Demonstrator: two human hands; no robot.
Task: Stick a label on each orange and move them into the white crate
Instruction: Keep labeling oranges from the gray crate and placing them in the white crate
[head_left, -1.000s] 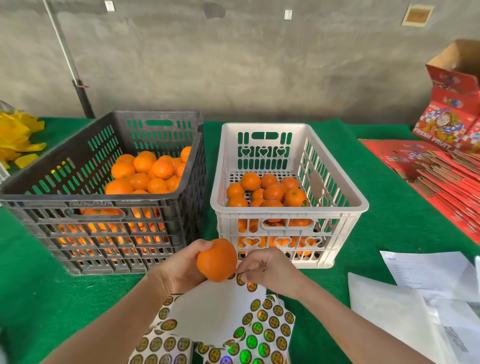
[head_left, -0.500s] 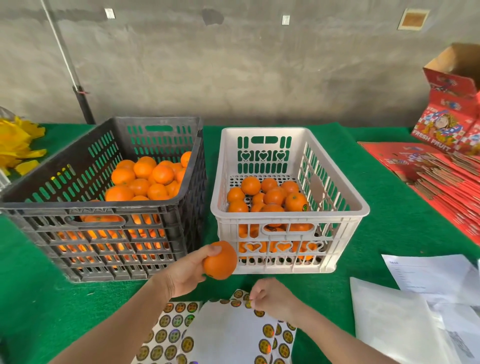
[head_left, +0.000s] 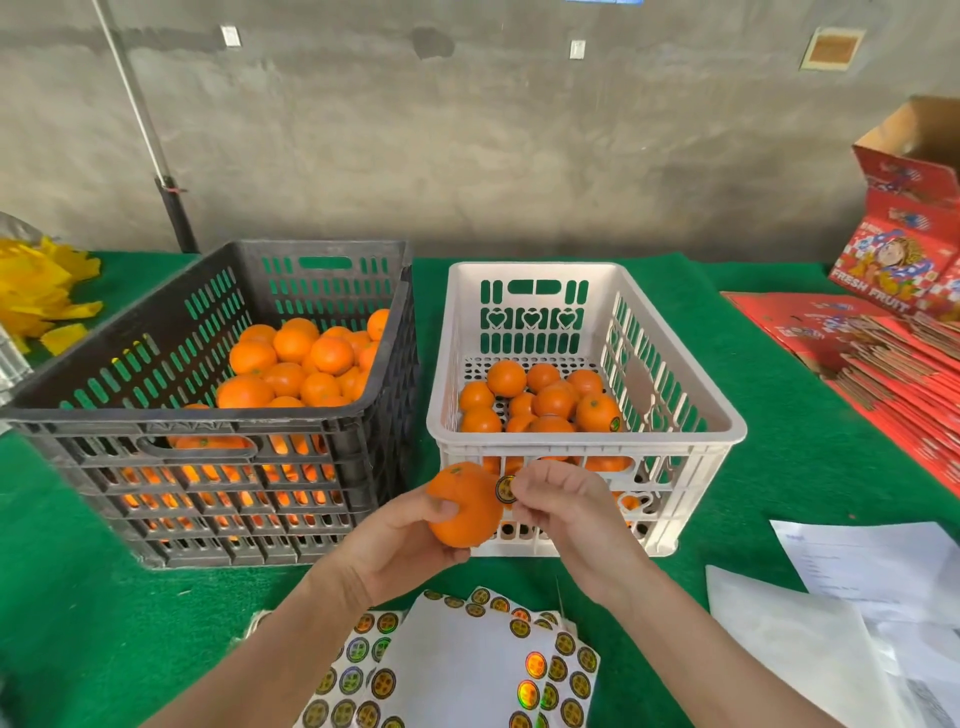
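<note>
Label (head_left: 505, 488), round gold-and-black, at the right side of the smooth round orange (head_left: 462, 512).
Your left hand (head_left: 400, 545) grips the orange, thumb across its front, just in front of the white slotted plastic crate (head_left: 587, 441); your right hand (head_left: 563, 512) pinches the label at the fruit's edge. White sticker sheets (head_left: 457, 665) lie on the green felt (head_left: 156, 623) below.

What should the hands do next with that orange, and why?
Probably press the label flat onto the orange. The left hand holds the orange in front of the white crate, and the right hand pinches the round label right at the orange's side, so it looks not yet smoothed down. Once it sticks, the orange can go in the crate.
</note>
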